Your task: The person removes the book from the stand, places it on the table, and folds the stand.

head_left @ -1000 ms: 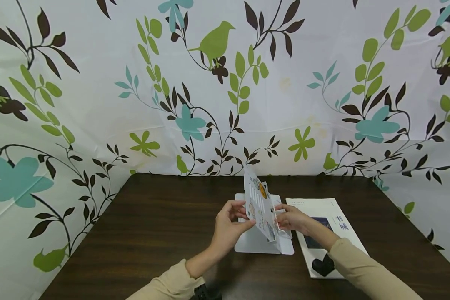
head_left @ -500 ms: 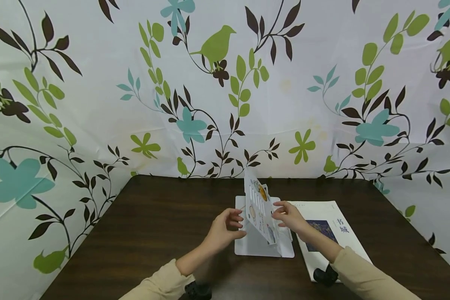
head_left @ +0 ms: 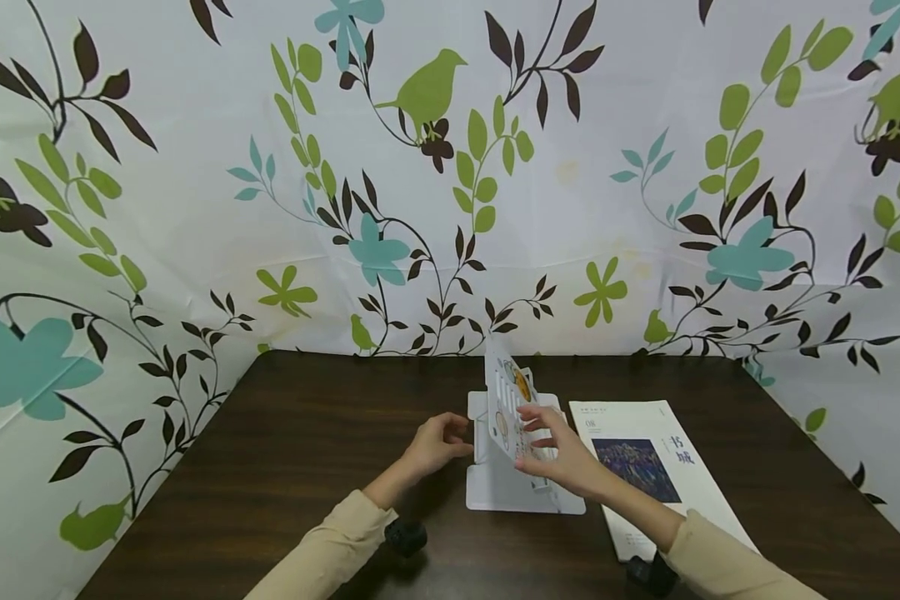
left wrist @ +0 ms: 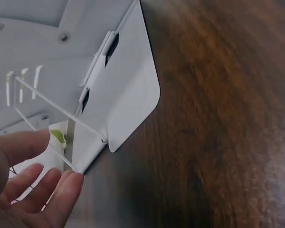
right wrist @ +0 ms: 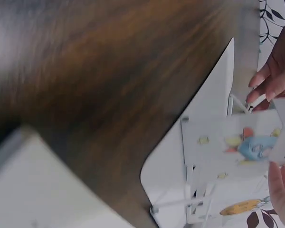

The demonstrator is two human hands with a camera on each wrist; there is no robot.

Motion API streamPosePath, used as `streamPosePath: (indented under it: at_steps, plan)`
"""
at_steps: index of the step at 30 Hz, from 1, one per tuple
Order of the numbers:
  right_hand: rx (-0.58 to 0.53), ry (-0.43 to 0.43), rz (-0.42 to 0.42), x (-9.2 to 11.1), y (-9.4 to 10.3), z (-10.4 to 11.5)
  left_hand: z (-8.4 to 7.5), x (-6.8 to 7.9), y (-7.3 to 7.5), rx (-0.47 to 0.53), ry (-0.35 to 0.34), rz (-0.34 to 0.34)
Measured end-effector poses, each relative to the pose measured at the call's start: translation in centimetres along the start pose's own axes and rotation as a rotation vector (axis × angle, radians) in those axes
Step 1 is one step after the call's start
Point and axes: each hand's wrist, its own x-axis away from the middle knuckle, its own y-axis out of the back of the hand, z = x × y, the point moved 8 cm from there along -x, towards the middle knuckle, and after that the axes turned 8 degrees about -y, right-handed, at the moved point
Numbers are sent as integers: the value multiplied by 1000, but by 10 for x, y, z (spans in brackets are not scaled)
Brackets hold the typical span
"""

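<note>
Head view: the white folding stand (head_left: pixel 506 487) is standing on the table (head_left: pixel 345 408), toward the back edge, while a magazine (head_left: pixel 656 475) is lying between the stand and the table's right edge. The stand's printed panel (head_left: pixel 506 417) is rising at a tilt, its long axis running toward the back edge. The left hand (head_left: pixel 431 446) is hovering just beside the stand's left side, fingers loosely bent. The right hand (head_left: pixel 566 458) is overlapping the panel, thumb and fingers parted, and is therefore lying nearer to it.

Left wrist view: the left thumb and fingers are standing apart around a wire leg (left wrist: pixel 59 108); contact cannot be told.

Right wrist view: a printed part of the stand is extending between both hands; right-hand contact is remaining unclear.
</note>
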Motion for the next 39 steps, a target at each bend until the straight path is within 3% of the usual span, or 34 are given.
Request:
streamPosePath:
  at_steps: [5,13,19,39]
  plan:
    - [105,46,41,-1,-4,-1,2,-2,-10,-28,-25,51]
    - [202,13,51,-1,-6,-6,5,-1,-24,-37,-42,80]
    - [204,-7,57,0,-6,-10,7,-1,-30,-100,-63,70]
    - [142,-40,30,-1,-1,-4,8,-9,-31,-137,-134,56]
